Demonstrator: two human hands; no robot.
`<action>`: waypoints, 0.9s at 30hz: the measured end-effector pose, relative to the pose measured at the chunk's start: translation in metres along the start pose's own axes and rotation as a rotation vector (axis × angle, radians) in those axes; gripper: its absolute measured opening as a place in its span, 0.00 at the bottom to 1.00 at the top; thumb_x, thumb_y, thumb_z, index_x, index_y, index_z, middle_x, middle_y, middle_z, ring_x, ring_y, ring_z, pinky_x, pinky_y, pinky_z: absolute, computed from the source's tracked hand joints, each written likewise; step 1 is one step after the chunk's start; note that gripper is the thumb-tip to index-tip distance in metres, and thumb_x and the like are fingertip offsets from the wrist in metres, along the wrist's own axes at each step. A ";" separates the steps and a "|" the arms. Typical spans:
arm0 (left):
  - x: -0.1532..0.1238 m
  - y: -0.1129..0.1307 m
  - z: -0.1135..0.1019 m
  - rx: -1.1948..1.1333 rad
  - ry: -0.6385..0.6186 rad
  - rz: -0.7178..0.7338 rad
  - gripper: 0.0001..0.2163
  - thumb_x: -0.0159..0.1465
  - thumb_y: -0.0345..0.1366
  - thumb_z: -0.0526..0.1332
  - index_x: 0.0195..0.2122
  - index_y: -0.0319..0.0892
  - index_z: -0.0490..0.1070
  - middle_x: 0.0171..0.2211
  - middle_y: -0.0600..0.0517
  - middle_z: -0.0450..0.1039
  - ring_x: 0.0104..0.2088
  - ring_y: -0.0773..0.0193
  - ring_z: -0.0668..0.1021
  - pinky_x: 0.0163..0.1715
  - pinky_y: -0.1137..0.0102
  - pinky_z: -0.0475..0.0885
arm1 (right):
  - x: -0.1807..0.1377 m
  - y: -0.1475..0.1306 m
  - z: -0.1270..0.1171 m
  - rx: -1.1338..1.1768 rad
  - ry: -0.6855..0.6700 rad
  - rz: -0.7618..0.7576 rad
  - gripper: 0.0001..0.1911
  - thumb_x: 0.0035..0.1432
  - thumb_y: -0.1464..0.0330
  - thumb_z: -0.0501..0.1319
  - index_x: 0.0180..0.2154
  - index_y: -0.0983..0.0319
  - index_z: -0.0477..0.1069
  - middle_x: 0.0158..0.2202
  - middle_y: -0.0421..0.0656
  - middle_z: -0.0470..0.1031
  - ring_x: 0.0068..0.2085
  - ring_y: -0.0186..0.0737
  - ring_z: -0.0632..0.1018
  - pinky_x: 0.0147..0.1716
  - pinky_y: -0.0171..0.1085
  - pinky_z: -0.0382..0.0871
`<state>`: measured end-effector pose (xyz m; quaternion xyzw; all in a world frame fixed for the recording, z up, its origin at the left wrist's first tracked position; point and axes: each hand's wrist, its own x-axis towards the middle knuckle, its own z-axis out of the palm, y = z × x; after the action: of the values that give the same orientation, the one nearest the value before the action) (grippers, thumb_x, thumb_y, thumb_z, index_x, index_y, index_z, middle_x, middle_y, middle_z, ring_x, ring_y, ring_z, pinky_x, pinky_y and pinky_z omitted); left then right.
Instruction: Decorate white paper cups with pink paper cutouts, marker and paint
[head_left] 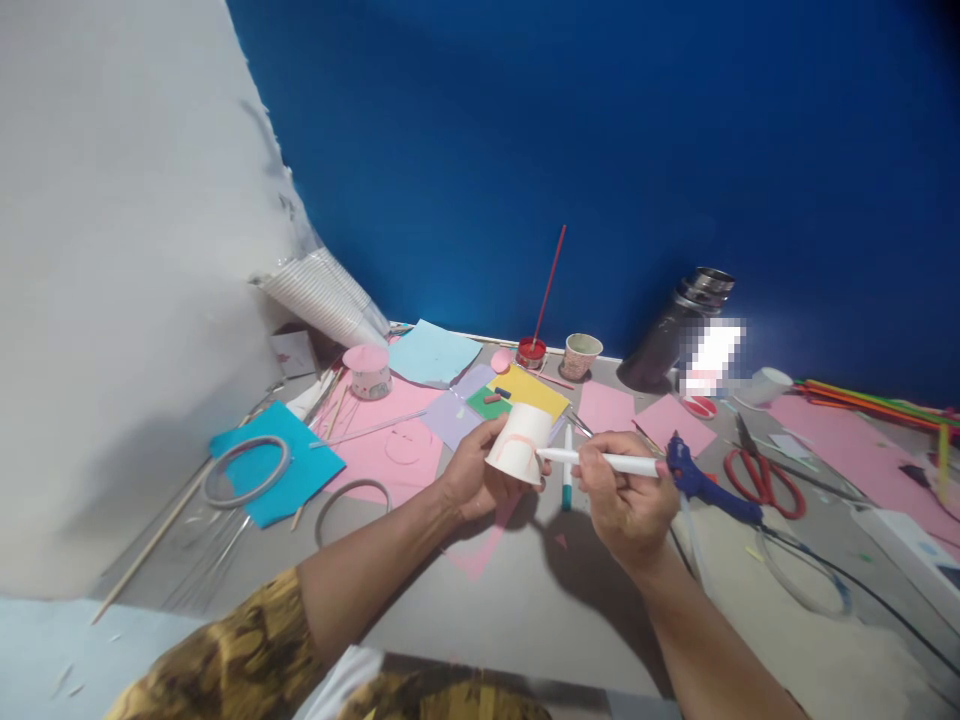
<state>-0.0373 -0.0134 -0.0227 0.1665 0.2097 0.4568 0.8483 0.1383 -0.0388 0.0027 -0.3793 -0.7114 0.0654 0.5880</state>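
Observation:
A white paper cup (523,430), tipped upside down with an orange-pink line drawn on its side, is held in my left hand (480,475). My right hand (624,500) grips a white marker (619,462), its tip against or very close to the cup's right side. Behind the cup lie a yellow paper (534,391) and a green paper (486,403) with small crayon-like pieces on it. A second marker with a teal end (567,485) rests on the table between my hands.
Left are a blue sheet (300,490), a grey ring (247,470), stacked cups (330,295) and a decorated pink cup (369,375). Right are a blue glue gun (709,485), red-handled scissors (765,485) and a dark flask (667,340). A patterned cup (580,358) stands at the back.

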 end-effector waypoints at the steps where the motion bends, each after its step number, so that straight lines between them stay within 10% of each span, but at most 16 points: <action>1: 0.000 0.000 0.000 -0.002 -0.002 0.003 0.23 0.69 0.45 0.53 0.51 0.28 0.73 0.33 0.40 0.78 0.31 0.53 0.80 0.29 0.62 0.76 | -0.001 0.001 0.000 0.010 -0.021 0.000 0.06 0.64 0.71 0.61 0.32 0.60 0.72 0.25 0.38 0.76 0.22 0.34 0.76 0.23 0.34 0.70; 27: 0.000 -0.001 0.003 -0.012 -0.009 0.014 0.22 0.70 0.44 0.52 0.47 0.28 0.74 0.34 0.38 0.78 0.31 0.53 0.80 0.28 0.63 0.76 | 0.002 -0.004 0.000 0.103 -0.084 0.037 0.08 0.64 0.71 0.60 0.31 0.60 0.73 0.24 0.37 0.77 0.21 0.34 0.77 0.23 0.33 0.71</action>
<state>-0.0351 -0.0143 -0.0203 0.1648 0.2020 0.4634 0.8469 0.1362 -0.0405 0.0063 -0.3586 -0.7238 0.1288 0.5752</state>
